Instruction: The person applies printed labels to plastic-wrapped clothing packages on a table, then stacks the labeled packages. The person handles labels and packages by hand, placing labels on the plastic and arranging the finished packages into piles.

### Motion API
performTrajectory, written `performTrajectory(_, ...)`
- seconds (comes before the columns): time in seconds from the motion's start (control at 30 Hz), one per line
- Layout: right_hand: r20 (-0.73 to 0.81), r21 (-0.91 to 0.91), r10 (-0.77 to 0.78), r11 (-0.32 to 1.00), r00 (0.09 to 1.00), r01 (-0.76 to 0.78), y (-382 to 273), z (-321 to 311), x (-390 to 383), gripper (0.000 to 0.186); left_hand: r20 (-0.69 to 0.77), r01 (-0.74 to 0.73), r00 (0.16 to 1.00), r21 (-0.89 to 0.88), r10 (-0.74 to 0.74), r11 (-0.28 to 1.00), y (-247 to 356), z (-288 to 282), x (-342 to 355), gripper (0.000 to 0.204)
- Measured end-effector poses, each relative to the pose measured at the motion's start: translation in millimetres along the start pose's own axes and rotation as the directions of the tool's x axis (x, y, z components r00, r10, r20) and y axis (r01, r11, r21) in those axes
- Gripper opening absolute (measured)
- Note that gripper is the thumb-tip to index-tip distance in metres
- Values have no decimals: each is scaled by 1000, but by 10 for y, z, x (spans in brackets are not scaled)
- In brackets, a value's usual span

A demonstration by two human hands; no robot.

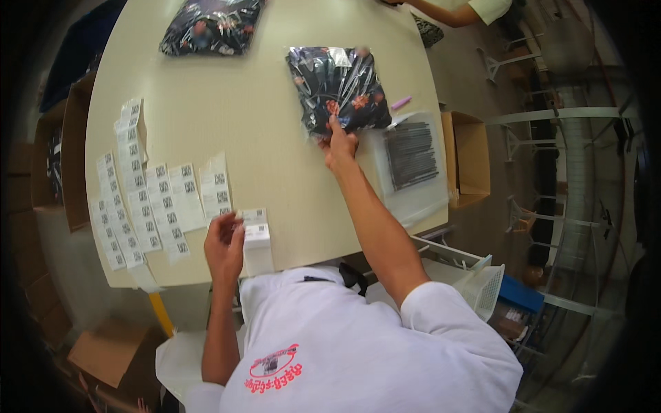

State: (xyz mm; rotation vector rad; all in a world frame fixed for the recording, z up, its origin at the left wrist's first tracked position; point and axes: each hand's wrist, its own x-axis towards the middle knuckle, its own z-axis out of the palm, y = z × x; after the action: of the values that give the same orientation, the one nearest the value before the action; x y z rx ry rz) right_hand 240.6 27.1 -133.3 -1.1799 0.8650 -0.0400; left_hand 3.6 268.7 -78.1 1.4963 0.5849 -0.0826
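My right hand point(339, 146) grips the near edge of a clear plastic bag holding a folded dark floral garment point(337, 89), thumb on top. A small white label shows at the bag's far edge. At the table's near edge, my left hand point(225, 248) hovers beside a small stack of white labels point(256, 236), its fingers loosely bent, thumb and forefinger apart. I see nothing between them. Left of that hand, several strips of white labels with square codes point(166, 206) lie spread on the table.
Another bagged floral garment point(213, 27) lies at the far left of the table point(227, 117). On the right are a clear bag of thin dark strips point(411, 155), a pink marker point(401, 102) and a cardboard box point(470, 158). Another person's arm point(441, 12) reaches in at the far right.
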Motion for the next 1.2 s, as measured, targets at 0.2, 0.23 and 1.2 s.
performTrajectory(0.2,329,-601,-142,731,934,323,260,-1141,-1039,25,135,-307,952,359,276,882,30,799,715,67)
performTrajectory(0.23,396,-672,-388,496,832,551,292,-1371,-810,26,118,-475,872,433,474,766,8,917,759,67)
performTrajectory(1.2,708,-590,-12,539,706,601,858,-783,-1925,17,-201,-86,961,436,191,896,-415,48,-363,25)
